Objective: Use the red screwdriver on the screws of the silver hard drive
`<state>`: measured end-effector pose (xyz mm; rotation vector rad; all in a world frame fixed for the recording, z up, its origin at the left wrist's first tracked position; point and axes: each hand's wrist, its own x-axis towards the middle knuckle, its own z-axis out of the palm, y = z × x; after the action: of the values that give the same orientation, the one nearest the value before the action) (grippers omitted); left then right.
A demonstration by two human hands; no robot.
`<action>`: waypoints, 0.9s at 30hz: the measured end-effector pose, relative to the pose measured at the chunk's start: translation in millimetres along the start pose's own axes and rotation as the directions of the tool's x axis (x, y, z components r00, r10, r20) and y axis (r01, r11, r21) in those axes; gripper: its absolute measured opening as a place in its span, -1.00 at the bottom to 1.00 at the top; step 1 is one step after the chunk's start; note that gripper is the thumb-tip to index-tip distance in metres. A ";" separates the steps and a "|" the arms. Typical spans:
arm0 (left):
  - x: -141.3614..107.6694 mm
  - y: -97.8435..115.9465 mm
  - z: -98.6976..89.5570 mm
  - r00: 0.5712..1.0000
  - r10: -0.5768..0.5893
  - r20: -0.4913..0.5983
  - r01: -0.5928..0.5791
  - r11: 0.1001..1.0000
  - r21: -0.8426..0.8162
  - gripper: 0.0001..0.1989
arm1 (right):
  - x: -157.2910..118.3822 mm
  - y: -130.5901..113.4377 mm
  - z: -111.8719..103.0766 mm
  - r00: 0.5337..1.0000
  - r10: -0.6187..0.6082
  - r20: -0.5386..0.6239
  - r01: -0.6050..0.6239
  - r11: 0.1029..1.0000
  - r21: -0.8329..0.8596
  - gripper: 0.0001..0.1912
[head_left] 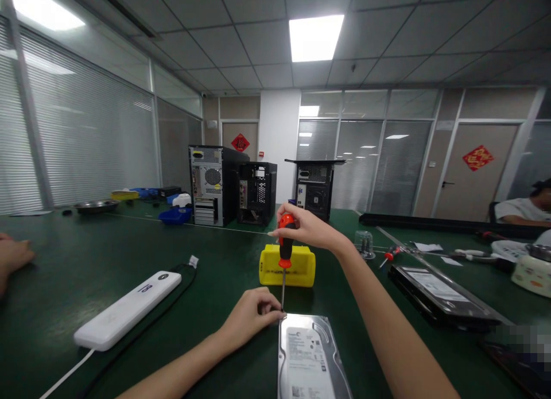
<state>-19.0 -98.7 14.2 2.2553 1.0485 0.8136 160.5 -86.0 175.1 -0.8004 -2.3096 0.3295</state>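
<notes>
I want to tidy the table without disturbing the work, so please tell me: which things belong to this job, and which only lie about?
In the job:
Screwdriver, in the right hand
Drive, left hand at its corner
Yellow bin, perhaps; untouched

Apparently lying about:
Other drive
Small screwdriver
White strip
Blue tray
PC cases
Metal bowl

Bare hands (249, 318) (310, 229) (forearms (183, 361) (379, 313) bare too)

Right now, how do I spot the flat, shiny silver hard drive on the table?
On the dark green table, find the bright yellow plastic box. Nearer you lies the flat silver metal drive with a white label. Another labelled drive lies off right, but only this one has a red-and-black screwdriver upright at its corner.
</notes>
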 end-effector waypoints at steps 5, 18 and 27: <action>-2.0 -4.3 3.0 0.999 0.040 -0.012 -0.039 0.995 0.090 -0.74 | -12.2 -15.2 -6.6 0.996 0.057 0.072 -0.052 0.996 -0.072 -0.70; -11.3 7.1 -27.9 0.942 -0.066 0.328 0.102 0.990 -0.094 -0.48 | -17.8 -24.0 -9.6 0.998 0.060 0.026 -0.057 0.990 -0.126 -0.72; -11.3 8.4 -30.1 0.923 -0.103 0.370 0.156 0.981 -0.115 -0.38 | -22.9 -26.5 -12.7 0.987 0.157 0.040 -0.150 0.979 -0.139 -0.67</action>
<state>-41.8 -106.5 37.1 2.0836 0.9200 0.3806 170.4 -120.7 184.2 -1.0523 -2.3427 0.2653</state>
